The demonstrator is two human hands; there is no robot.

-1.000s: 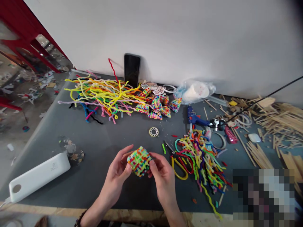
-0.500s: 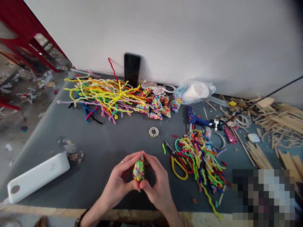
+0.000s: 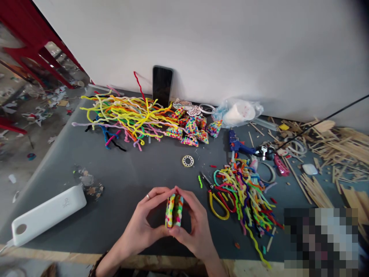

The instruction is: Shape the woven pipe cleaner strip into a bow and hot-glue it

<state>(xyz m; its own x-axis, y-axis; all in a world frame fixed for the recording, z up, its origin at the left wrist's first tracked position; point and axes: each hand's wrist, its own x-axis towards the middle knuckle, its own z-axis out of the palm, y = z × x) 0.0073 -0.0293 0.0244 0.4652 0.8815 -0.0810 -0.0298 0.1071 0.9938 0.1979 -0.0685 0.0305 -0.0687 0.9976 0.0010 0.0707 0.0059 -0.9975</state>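
Note:
Both of my hands pinch a small woven piece of many-coloured pipe cleaners (image 3: 173, 210), folded in half and held edge-up above the dark grey table (image 3: 123, 181). My left hand (image 3: 145, 223) grips its left side, with a ring on one finger. My right hand (image 3: 196, 225) grips its right side, and the fingertips of both hands meet over the top of the piece.
A long pile of pipe cleaners (image 3: 127, 115) and several woven pieces (image 3: 190, 129) lie at the back by a standing phone (image 3: 162, 85). Yellow-handled scissors (image 3: 215, 200) and cut pipe cleaners (image 3: 248, 192) lie right of my hands. A white power bank (image 3: 47, 215) lies left; wooden sticks (image 3: 340, 150) far right.
The woven piece was held flat and open between my hands. Now it is folded in half and stands on edge, and my hands have closed in around it.

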